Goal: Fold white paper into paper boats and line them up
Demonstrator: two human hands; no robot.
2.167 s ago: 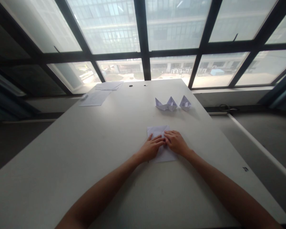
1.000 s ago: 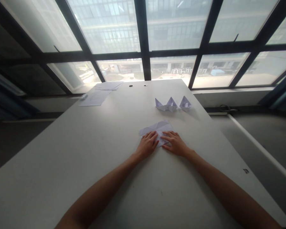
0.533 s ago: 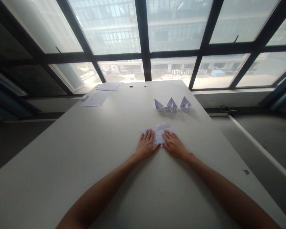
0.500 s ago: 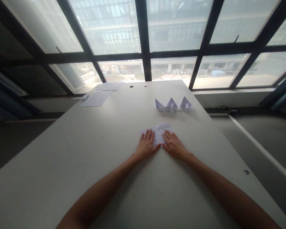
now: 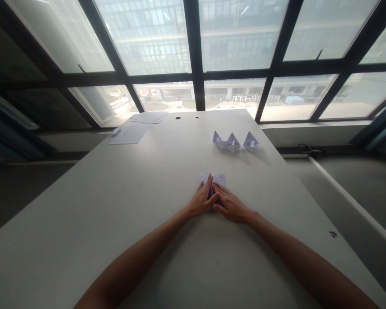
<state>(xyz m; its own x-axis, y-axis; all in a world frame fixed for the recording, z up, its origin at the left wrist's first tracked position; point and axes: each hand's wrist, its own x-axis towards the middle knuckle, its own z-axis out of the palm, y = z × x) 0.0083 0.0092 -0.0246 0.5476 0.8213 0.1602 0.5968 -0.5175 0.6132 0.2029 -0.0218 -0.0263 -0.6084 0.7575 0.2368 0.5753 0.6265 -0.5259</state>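
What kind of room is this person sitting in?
Probably an office or workroom upstairs in a building. A long pale table stands against big dark-framed windows that face another building. Three folded paper boats and loose sheets lie on it.

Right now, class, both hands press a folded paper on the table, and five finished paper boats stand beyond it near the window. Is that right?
Not quite: the head view shows three paper boats, not five. The left hand and right hand do press the folded paper on the table.
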